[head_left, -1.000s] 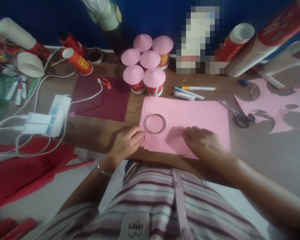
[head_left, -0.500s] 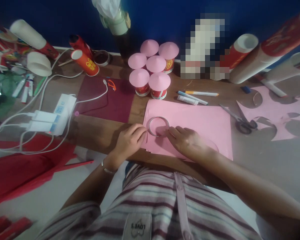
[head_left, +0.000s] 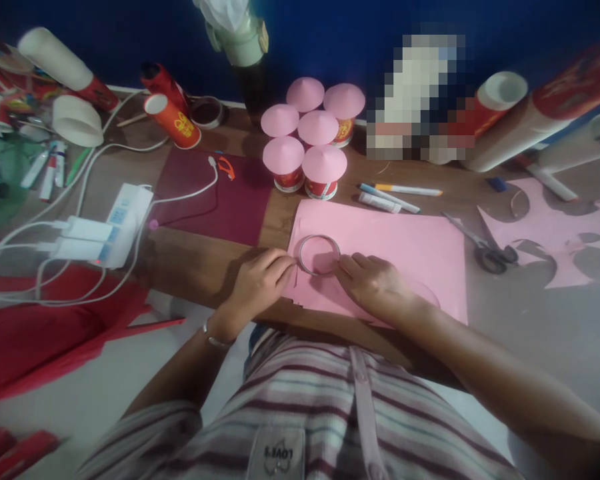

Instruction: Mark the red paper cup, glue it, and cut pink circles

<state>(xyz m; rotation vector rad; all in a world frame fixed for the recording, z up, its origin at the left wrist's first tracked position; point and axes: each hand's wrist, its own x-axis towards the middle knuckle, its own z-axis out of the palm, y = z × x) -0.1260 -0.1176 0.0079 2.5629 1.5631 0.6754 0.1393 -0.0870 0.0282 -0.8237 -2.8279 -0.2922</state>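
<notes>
Five pink-capped cups (head_left: pixel 307 143) stood clustered at upper centre of the worktop (head_left: pixel 205 267). Scissors (head_left: pixel 485 247) lay at right beside cut pink scraps (head_left: pixel 555 233). Markers (head_left: pixel 390 195) lay right of the cups, a white power strip (head_left: pixel 115 223) at left on tangled cables, a dark red sheet (head_left: pixel 220 200) beside it.

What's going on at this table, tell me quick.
A person sits at a cluttered craft table. Both hands rest on a pink paper sheet: the left hand at its near-left edge, the right hand touching a thin ring lying on it. Behind stand pink-capped cups; scissors lie to the right.
</notes>
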